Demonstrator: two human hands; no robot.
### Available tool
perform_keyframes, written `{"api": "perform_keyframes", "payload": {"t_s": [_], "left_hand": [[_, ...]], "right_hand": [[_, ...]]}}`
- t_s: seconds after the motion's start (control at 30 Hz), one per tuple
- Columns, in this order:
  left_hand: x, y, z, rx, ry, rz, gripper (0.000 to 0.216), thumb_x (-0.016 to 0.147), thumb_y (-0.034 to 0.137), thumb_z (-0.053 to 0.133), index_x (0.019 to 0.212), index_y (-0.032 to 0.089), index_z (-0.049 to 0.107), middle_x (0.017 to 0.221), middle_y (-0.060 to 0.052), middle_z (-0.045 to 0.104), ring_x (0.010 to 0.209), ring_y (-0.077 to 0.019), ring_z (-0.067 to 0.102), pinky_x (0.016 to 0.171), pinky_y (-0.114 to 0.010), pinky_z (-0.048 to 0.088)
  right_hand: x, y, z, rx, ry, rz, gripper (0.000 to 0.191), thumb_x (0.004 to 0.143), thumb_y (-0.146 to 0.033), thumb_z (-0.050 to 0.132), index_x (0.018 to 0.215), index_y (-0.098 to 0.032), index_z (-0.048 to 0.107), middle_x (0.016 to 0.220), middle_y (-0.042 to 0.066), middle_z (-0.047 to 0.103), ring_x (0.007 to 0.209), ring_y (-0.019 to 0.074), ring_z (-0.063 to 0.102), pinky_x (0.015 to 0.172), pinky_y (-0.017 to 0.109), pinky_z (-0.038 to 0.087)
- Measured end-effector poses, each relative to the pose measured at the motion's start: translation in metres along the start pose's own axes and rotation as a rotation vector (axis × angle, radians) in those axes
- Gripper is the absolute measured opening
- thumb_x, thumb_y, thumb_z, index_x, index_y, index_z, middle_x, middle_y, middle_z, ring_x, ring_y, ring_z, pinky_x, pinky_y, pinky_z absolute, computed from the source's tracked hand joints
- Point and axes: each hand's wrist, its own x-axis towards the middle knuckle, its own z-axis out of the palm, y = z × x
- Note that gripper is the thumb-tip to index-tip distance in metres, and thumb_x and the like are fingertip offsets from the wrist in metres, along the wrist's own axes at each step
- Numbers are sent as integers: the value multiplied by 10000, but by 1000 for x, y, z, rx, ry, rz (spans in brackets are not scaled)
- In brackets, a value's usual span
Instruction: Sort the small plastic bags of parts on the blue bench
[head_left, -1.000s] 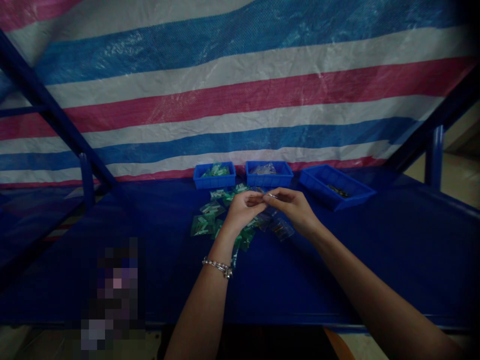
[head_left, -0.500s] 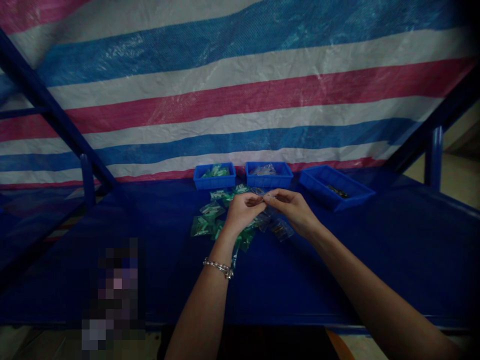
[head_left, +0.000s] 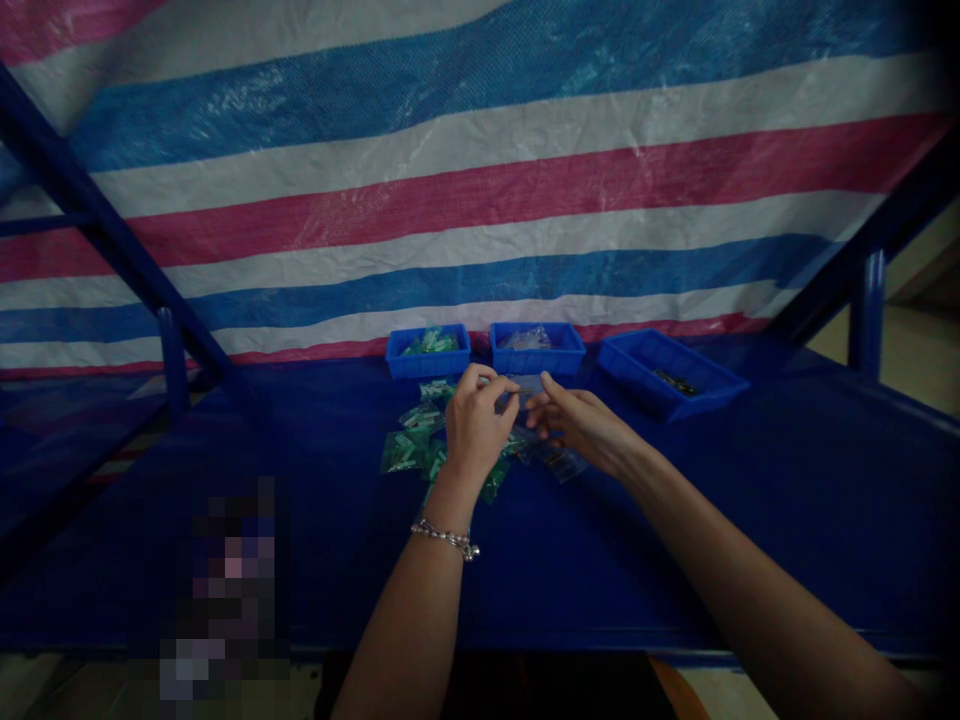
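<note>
My left hand, with a beaded bracelet at the wrist, pinches the edge of a small clear plastic bag between thumb and fingertips. Just to the right of the bag, my right hand has its fingers apart, and nothing shows in its grasp. Green bags with pale pieces lie on the blue table left of and below my left hand. Under my right hand lie clear bags holding small dark pieces, partly hidden by the fingers.
Along the back stand a blue bin of green bags, a blue bin of clear bags and a tilted blue bin with small metallic pieces. A striped tarp hangs behind. Blue frame posts rise at both sides.
My hands were together at the fingertips and have come apart. The left has turned, with the bag now visible in its pinch; the right has spread its fingers.
</note>
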Motion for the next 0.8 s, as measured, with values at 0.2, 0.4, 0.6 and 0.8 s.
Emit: {"api": "perform_keyframes", "payload": {"t_s": [0.2,0.4,0.6,0.8], "left_hand": [[-2,1,-1,18,-77,84,117,733,138,556,781,184,653,910,-46,509,739,-106,507,687,-243,446],[3,-4,3,-224,-43,-236,276,790,132,445,1023,162,591,865,-63,602,683,-109,544,664,-248,455],[4,-8,10,-514,-213,-446,273,748,364,546,770,109,642,721,-68,646,665,-139,582,635,-250,455],[3,-9,12,-627,-229,-490,158,674,245,621,735,100,636,714,-72,648,649,-131,582,632,-258,463]], "right_hand": [[0,-1,-1,59,-50,-31,267,649,-407,667,708,-154,605,608,10,583,475,76,458,421,215,268],[1,3,-1,12,19,-92,228,624,-358,689,677,-155,598,595,5,586,479,78,456,434,227,283],[3,5,-1,-91,18,-133,256,627,-386,677,654,-148,586,604,10,589,471,73,461,427,219,271],[3,5,-1,-145,21,-177,276,618,-411,678,633,-150,589,582,3,577,466,77,456,434,224,285]]}}
